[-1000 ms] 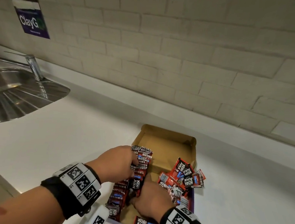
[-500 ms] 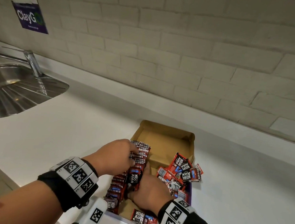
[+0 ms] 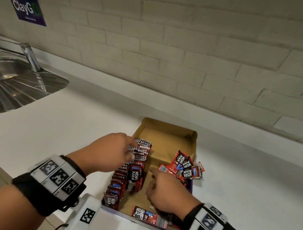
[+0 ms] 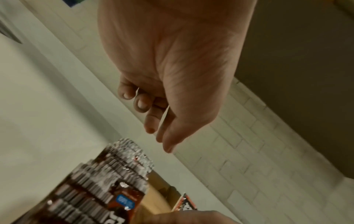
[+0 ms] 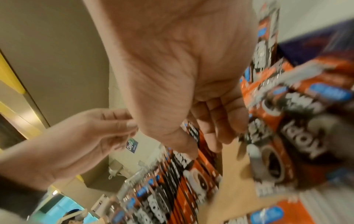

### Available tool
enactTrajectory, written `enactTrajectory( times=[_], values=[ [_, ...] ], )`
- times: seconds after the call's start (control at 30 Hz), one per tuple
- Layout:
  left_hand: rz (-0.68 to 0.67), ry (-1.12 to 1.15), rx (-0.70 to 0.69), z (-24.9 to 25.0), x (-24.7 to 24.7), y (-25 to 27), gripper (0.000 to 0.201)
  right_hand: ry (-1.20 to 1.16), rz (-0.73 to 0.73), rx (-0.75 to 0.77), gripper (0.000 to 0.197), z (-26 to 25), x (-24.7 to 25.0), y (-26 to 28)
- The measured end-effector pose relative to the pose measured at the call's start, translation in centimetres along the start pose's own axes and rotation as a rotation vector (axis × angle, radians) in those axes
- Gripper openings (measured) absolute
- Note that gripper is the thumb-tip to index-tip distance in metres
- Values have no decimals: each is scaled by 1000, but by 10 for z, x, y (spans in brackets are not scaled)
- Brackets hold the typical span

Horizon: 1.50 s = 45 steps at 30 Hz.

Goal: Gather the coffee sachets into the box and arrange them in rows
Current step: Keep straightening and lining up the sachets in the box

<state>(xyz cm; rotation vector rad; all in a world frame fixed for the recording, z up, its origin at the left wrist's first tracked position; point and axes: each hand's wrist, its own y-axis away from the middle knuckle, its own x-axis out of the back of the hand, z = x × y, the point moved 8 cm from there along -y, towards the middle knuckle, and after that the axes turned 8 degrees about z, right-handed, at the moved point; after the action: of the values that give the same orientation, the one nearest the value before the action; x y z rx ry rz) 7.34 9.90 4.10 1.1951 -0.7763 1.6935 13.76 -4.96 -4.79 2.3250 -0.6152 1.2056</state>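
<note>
Lifting off row (image 3: 134, 168) along box (image 3: 166, 128) left edge | left hand (image 3: 111, 151) loose, empty | right hand (image 3: 166, 194) (curl unclear) withdrawn toward loose sachets (image 3: 184, 166) | row set; pile next

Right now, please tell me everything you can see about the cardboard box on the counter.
The cardboard box is shallow and open, plain brown inside, with a purple outer wall at its near and right edges. It lies flat on the white counter. A row of sachets stands along its left side and a loose pile lies at its right. Its far part is bare.
</note>
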Motion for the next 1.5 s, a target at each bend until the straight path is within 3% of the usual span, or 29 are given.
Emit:
enactTrajectory(
  times=[0.13,0.23,0.47,0.53,0.67,0.8,0.93,1.0,1.13,1.2,1.33,1.5],
  values=[
    [-122,3,-67,27,2,33,13,-137,58,-23,28,32,36,34],
    [-211,3,-116,54,-15,54,11,-192,136,-86,12,63,63,64],
    [-390,-281,-236,90,-110,57,19,-152,139,-206,12,116,63,103],
    [-409,-336,-191,89,-129,52,16,-166,172,-206,10,117,63,105],
    [-430,-268,-48,84,-148,46,36,-20,166,-48,14,92,64,87],
    [-404,-225,16,84,-150,41,39,251,7,174,49,54,41,52],
    [-378,-181,30,85,-147,40,38,487,-171,325,46,31,15,34],
    [-373,-189,15,86,-144,41,37,558,-202,357,46,28,7,29],
    [-327,-162,17,85,-133,42,33,624,-223,373,62,33,-2,20],
    [-296,-136,18,85,-127,43,27,675,-225,385,57,34,-2,18],
    [-254,-44,53,83,-118,42,10,776,-206,411,28,32,4,22],
    [-188,147,120,80,-102,42,10,704,-124,449,35,29,27,29]
  ],
)
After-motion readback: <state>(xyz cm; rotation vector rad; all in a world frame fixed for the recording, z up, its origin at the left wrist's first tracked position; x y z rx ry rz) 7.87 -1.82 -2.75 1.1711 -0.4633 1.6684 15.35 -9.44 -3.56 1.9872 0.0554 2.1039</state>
